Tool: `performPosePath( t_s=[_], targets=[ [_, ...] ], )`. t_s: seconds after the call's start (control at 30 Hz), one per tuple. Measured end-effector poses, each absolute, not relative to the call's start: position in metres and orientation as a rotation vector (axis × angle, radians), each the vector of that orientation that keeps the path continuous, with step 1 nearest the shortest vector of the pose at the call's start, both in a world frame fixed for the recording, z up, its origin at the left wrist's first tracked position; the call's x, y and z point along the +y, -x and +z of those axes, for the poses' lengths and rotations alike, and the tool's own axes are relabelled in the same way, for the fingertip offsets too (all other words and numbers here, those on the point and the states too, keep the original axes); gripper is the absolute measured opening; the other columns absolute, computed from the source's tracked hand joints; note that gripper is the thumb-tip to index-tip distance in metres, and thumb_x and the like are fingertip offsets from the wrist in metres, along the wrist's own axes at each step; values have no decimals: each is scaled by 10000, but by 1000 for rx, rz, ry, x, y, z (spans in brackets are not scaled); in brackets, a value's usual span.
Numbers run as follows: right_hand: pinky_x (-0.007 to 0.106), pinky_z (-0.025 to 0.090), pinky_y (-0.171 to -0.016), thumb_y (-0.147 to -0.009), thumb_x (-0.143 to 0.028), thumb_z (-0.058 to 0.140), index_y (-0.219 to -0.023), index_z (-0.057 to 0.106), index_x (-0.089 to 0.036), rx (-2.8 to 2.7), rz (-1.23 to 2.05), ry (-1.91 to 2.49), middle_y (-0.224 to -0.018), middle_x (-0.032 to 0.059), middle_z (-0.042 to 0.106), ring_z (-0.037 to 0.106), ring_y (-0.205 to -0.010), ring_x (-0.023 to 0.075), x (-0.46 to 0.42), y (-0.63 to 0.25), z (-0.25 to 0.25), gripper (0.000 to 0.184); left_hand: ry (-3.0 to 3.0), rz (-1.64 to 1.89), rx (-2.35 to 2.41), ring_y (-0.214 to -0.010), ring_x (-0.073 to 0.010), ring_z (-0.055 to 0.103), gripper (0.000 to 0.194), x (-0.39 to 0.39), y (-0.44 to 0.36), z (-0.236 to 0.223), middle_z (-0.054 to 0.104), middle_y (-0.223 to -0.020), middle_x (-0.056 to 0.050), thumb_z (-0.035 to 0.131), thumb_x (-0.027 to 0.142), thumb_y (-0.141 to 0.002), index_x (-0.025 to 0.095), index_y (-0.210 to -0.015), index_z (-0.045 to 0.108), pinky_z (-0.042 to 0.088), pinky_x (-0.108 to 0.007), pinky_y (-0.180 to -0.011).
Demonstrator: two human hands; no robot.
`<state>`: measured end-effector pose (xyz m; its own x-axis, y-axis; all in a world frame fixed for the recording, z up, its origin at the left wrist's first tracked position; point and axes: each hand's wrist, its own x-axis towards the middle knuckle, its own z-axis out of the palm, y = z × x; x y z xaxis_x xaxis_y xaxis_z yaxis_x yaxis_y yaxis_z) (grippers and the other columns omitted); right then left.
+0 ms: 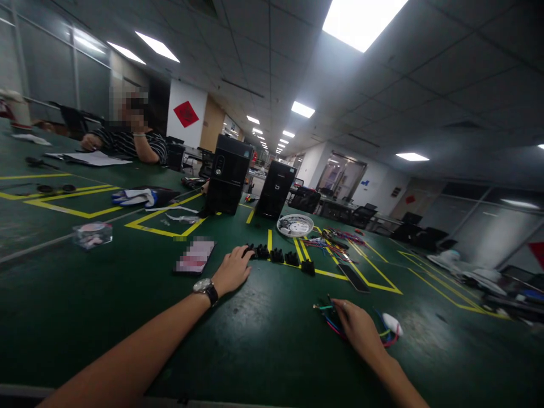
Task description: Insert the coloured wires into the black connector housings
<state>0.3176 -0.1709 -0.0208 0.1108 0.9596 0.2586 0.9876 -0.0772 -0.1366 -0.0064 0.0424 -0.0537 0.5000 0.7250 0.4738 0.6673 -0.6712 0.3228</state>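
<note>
At the left end of a row of several small black clip-like parts (pixel 277 255), my left hand (pixel 233 270) has its fingers bent over the nearest one. A watch (pixel 205 289) is on that wrist. My right hand (pixel 359 327) lies lower and to the right, thumb and fingers pinched on a bundle of coloured wires (pixel 330 326). The wires, red, blue and green-yellow, loop on the green table around and behind the hand. A white lump (pixel 391 324) rests against the loop, just right of the hand.
Two black computer-tower-like cases (pixel 228 175) stand behind the parts. Near them are a round white basket (pixel 296 225), more coloured wires (pixel 335 242) and a dark flat slab (pixel 354 278). Gloves (pixel 138 197) and a clear box (pixel 93 234) lie left. Another person (pixel 140 141) sits across the table.
</note>
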Motion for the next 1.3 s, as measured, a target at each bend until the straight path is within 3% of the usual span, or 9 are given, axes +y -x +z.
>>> performPosePath(
  t_s=[0.3,0.4,0.57,0.73,0.83,0.9,1.07,1.2,1.3],
  targets=[
    [292,442,-747,-885,-223,386,-896,646,-138,-1766,-355,2089,-851,79,658,623,-820,197,-90,-305,3,274,-2575,945,1198,-1216,-242,409,388,44,4,-51,512,-1256,-122,448,217,-858,183,-1243,481,364,-427,-982],
    [272,435,-768,-831,-217,488,-998,642,-129,-1831,-330,2089,-942,97,642,618,-856,187,-49,-299,2,244,-2561,982,1171,-1188,-236,422,367,40,7,-47,528,-1223,-107,452,195,-852,197,-1216,498,366,-419,-965],
    [336,463,-786,-729,-376,645,-1253,531,-124,-1878,-130,2125,-1084,172,635,641,-931,268,2,-319,-16,593,-2558,1077,1094,-1157,-229,429,343,34,13,-39,552,-1192,-94,478,174,-839,203,-1177,528,357,-397,-965],
    [380,493,-779,-669,-436,663,-1088,646,-172,-1933,-15,2060,-1035,141,694,650,-955,314,18,-345,-19,495,-2381,1268,993,-1121,-234,447,318,37,11,-35,575,-1149,-103,463,186,-850,185,-1156,550,354,-402,-984],
    [405,497,-805,-662,-476,670,-1094,646,-186,-1905,-85,1922,-1077,150,684,642,-976,330,5,-323,-3,521,-2066,1387,861,-1082,-229,485,278,36,2,-33,596,-1091,-107,445,264,-880,185,-1118,563,362,-394,-995],
    [432,475,-875,-664,-462,683,-1153,613,-207,-1916,-141,1764,-1153,147,652,606,-1053,339,-5,-287,10,555,-1700,1326,806,-978,-220,553,321,34,-7,-32,608,-1041,-115,398,361,-908,181,-1136,534,422,-401,-927],
    [408,423,-987,-781,-300,613,-1204,570,-239,-2189,15,1276,-1255,85,575,543,-1148,250,-24,-172,19,429,-917,906,502,-646,-172,622,594,24,-20,-30,618,-914,-100,245,624,-892,162,-1200,455,512,-353,-626],
    [429,387,-1022,-796,-231,598,-1263,534,-268,-2142,73,1185,-1343,74,471,481,-1205,240,-29,-128,9,473,-735,994,554,-563,-132,586,522,22,-15,-27,617,-776,-52,378,601,-876,146,-1075,540,469,-245,-515],
    [386,476,-885,-812,-244,581,-1248,546,-265,-2053,145,1216,-1311,89,453,556,-1055,223,-35,-129,4,438,-732,1032,577,-532,-119,573,494,24,-11,-27,607,-735,-42,352,570,-898,144,-1040,557,461,-231,-490]
  ],
)
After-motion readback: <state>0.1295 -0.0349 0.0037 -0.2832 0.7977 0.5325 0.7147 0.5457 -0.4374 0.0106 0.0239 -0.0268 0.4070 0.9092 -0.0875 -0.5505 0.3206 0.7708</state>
